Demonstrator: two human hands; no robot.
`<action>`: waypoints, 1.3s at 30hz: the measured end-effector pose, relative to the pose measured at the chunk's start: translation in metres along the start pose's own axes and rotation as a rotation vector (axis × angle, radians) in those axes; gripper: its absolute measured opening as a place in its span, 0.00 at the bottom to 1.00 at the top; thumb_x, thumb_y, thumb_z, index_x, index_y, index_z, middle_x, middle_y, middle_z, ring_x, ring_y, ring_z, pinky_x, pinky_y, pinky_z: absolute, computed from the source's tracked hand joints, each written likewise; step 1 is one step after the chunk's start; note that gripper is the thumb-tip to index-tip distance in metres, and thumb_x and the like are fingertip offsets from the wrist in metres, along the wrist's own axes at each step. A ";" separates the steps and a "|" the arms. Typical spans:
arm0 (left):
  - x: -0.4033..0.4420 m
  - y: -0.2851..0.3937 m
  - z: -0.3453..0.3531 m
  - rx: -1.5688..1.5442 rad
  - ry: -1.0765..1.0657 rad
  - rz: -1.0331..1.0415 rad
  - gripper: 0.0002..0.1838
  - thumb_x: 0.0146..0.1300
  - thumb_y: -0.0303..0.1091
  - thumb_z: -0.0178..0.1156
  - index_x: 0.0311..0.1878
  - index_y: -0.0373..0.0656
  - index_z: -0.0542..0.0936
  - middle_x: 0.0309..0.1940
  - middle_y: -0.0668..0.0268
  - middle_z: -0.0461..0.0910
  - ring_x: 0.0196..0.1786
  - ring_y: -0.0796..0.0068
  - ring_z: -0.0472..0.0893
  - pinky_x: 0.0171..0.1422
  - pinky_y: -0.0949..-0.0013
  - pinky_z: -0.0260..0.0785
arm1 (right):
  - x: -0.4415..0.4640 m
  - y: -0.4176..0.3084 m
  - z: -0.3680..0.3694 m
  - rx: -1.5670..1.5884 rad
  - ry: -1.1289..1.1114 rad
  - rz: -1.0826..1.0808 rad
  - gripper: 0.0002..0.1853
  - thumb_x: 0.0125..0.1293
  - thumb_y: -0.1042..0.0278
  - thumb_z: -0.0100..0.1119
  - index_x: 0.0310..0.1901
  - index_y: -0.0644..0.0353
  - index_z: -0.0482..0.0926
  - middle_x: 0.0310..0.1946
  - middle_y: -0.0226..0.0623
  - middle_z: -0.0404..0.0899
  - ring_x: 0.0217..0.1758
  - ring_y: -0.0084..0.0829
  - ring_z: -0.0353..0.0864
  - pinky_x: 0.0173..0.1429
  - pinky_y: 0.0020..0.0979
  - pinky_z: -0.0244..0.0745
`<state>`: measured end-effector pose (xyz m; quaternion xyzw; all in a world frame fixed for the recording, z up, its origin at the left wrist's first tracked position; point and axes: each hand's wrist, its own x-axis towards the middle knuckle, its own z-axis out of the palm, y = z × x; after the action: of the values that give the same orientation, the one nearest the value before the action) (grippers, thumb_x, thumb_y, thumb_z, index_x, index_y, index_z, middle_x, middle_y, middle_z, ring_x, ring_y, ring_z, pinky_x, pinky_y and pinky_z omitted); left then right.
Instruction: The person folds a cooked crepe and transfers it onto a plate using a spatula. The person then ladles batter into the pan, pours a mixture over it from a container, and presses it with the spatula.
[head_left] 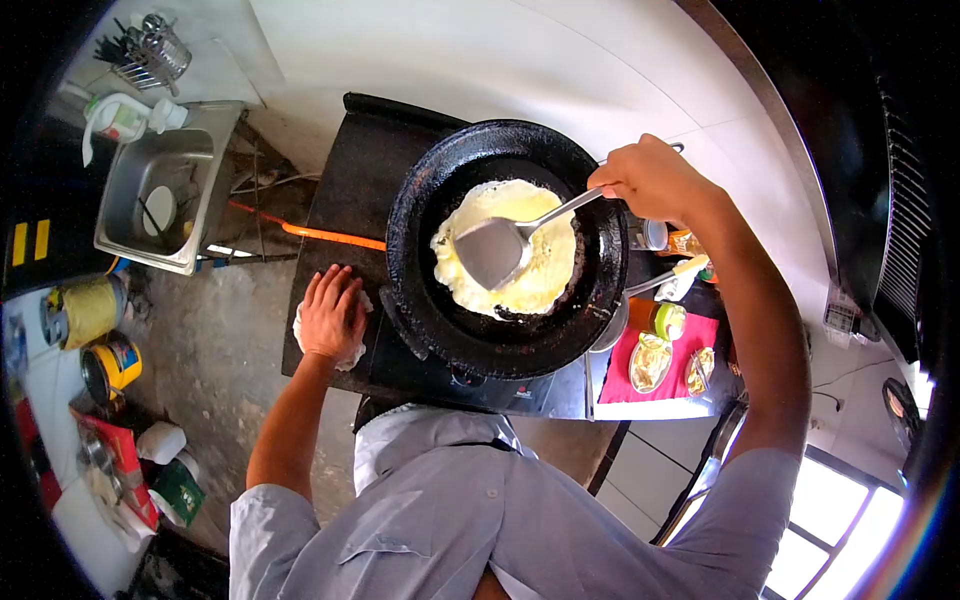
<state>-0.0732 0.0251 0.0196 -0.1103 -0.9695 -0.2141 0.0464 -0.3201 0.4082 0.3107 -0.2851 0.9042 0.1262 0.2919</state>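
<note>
A large black wok (pixel 412 235) sits on the dark stove, with a pale yellow, thin egg omelette (pixel 463 285) spread over its base. My right hand (pixel 655 180) is closed around the handle of a metal spatula (pixel 490 253), reaching in from the wok's right side. The spatula's broad blade lies over the omelette's middle and hides part of it; whether it presses down I cannot tell. Left of the wok, my left hand (pixel 335 305) rests with its fingers stretched out on a crumpled white cloth (pixel 352 356) on the dark stove top (pixel 345 215).
An orange hose (pixel 330 235) runs leftward from the stove. Right of the wok are a jar with a green lid (pixel 670 321), foil-lined dishes (pixel 650 362) on a red cloth (pixel 618 380), and bottles. A steel sink (pixel 185 255) stands at the far left, near a gas cylinder (pixel 85 312).
</note>
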 end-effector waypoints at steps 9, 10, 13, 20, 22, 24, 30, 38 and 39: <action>-0.001 -0.002 0.003 0.006 -0.008 0.007 0.26 0.62 0.35 0.65 0.65 0.47 0.80 0.72 0.59 0.75 0.79 0.54 0.69 0.86 0.46 0.54 | -0.012 0.032 0.018 0.203 0.060 0.197 0.13 0.76 0.66 0.60 0.57 0.50 0.90 0.47 0.44 0.90 0.50 0.45 0.89 0.57 0.43 0.81; 0.000 -0.002 0.003 0.009 -0.012 0.004 0.26 0.63 0.35 0.65 0.65 0.47 0.80 0.72 0.59 0.75 0.79 0.54 0.69 0.86 0.46 0.54 | -0.017 0.031 0.018 0.210 0.060 0.225 0.13 0.76 0.67 0.60 0.57 0.52 0.90 0.47 0.44 0.90 0.49 0.45 0.88 0.58 0.42 0.80; 0.000 -0.001 0.002 0.016 -0.022 -0.004 0.25 0.63 0.35 0.64 0.65 0.47 0.80 0.72 0.59 0.75 0.79 0.53 0.68 0.86 0.46 0.54 | -0.034 0.040 0.028 0.245 0.068 0.266 0.14 0.75 0.66 0.62 0.58 0.53 0.89 0.48 0.46 0.90 0.49 0.46 0.88 0.58 0.41 0.80; -0.001 0.001 0.001 0.019 -0.023 0.001 0.24 0.65 0.35 0.63 0.65 0.47 0.80 0.72 0.58 0.75 0.79 0.53 0.68 0.87 0.46 0.53 | -0.098 0.068 0.086 0.319 0.200 0.350 0.15 0.74 0.64 0.64 0.59 0.50 0.88 0.45 0.45 0.91 0.47 0.44 0.90 0.56 0.41 0.82; 0.000 -0.002 0.002 0.021 -0.024 0.007 0.24 0.65 0.36 0.62 0.65 0.46 0.80 0.72 0.58 0.75 0.79 0.53 0.68 0.87 0.47 0.53 | -0.111 0.041 0.076 0.466 0.179 0.375 0.15 0.73 0.67 0.64 0.59 0.54 0.87 0.45 0.47 0.90 0.47 0.44 0.89 0.55 0.38 0.81; -0.004 -0.001 0.002 0.013 -0.025 -0.009 0.24 0.66 0.36 0.61 0.65 0.46 0.80 0.72 0.58 0.75 0.79 0.53 0.68 0.87 0.47 0.53 | -0.115 0.017 0.081 0.498 0.263 0.296 0.15 0.73 0.66 0.65 0.58 0.56 0.87 0.47 0.46 0.90 0.48 0.44 0.89 0.56 0.40 0.80; -0.003 -0.003 0.007 0.019 -0.004 0.023 0.24 0.66 0.36 0.61 0.65 0.46 0.80 0.73 0.58 0.74 0.80 0.53 0.68 0.86 0.46 0.53 | -0.083 -0.020 0.117 0.487 0.276 0.297 0.15 0.75 0.62 0.62 0.59 0.52 0.86 0.44 0.48 0.88 0.47 0.51 0.88 0.54 0.44 0.80; -0.003 -0.003 0.004 0.016 0.000 0.055 0.23 0.67 0.37 0.61 0.65 0.46 0.80 0.72 0.57 0.75 0.79 0.51 0.68 0.86 0.45 0.53 | -0.143 -0.048 0.161 0.681 0.290 0.452 0.13 0.76 0.59 0.58 0.52 0.56 0.84 0.39 0.53 0.86 0.44 0.58 0.85 0.49 0.49 0.79; -0.003 -0.004 0.005 0.016 0.003 0.058 0.24 0.67 0.37 0.61 0.65 0.46 0.79 0.72 0.57 0.74 0.79 0.51 0.67 0.86 0.45 0.53 | -0.151 -0.058 0.166 0.722 0.287 0.469 0.12 0.77 0.60 0.57 0.50 0.57 0.83 0.37 0.53 0.85 0.42 0.58 0.85 0.47 0.49 0.78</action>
<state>-0.0711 0.0236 0.0129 -0.1377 -0.9674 -0.2052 0.0551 -0.1095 0.4939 0.2659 0.0330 0.9617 -0.1753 0.2080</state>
